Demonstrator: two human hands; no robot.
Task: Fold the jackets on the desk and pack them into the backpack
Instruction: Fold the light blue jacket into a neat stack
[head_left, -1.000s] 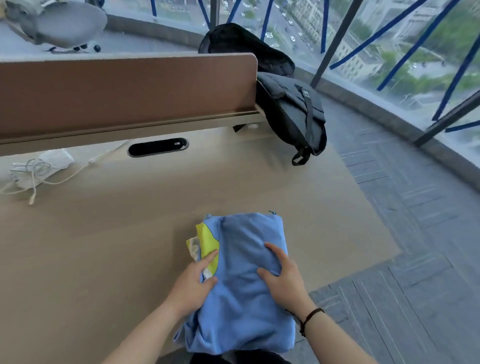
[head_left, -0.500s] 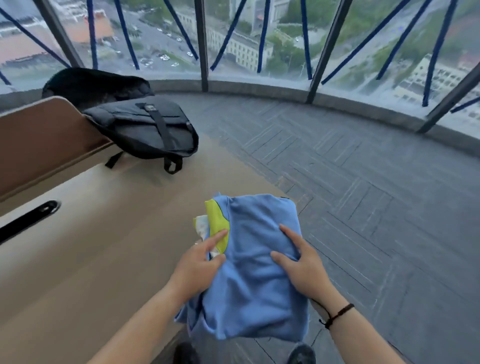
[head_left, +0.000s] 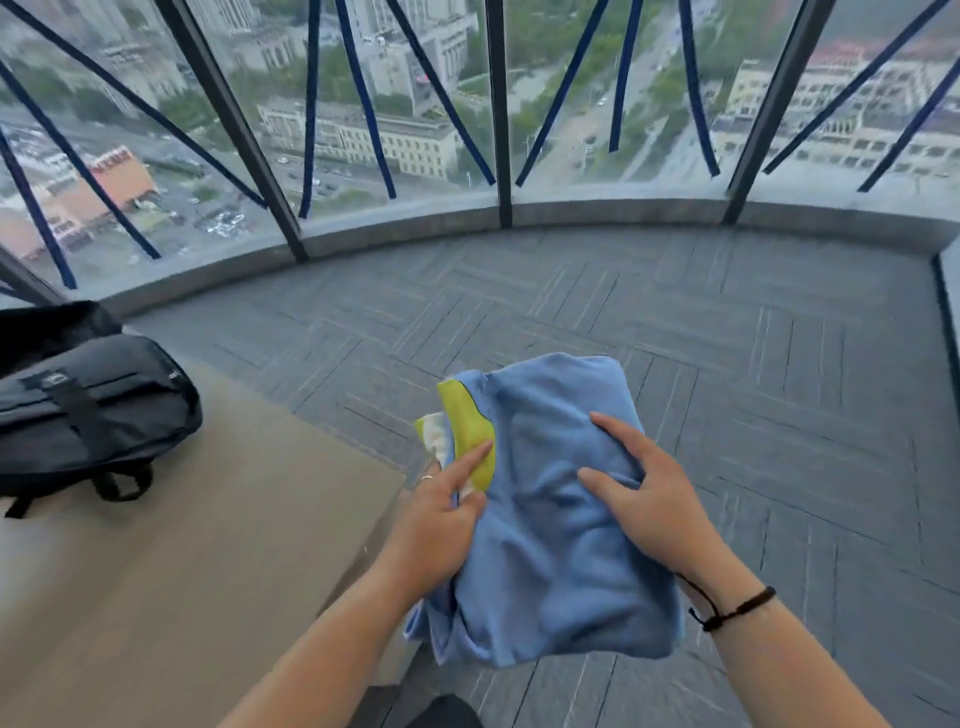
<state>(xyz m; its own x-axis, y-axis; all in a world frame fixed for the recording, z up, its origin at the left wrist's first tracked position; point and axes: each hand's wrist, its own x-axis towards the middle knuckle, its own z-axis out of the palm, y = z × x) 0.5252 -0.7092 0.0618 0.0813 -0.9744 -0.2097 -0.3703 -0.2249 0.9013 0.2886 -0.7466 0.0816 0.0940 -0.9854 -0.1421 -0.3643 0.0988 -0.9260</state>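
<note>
Step in hand: carrying the folded blue jacket (head_left: 550, 519) toward the backpack (head_left: 88, 410); folding looks done for this one, packing not yet begun.
Left hand (head_left: 439, 525): fingers curled round the left edge of the bundle, index finger laid straight along the yellow-green lining (head_left: 467, 426); holding, not just touching.
Right hand (head_left: 649, 499): fingers spread over the top of the bundle, tips sunk into the cloth, thumb pinching a fold (a grip, by the creases round it); black cord bracelet (head_left: 737, 610) on the wrist.
Jacket's place: between both sets of fingers, off the tabletop (head_left: 182, 571) and out over the carpeted floor (head_left: 675, 338).
Doing it well: keep pressure from both sides so the folds stay stacked; support the sagging near edge below the fingers; mind the white inner layer (head_left: 434, 431) poking out past the left fingertips.
Backpack: well to the left of the left fingers, lying flat at the tabletop's far end; appears closed (opening not visible from here), so likely one hand must be freed first.
In the way: nothing between fingers and backpack but bare tabletop.
Beyond: curved glass wall (head_left: 571, 104) far ahead of the fingers.
</note>
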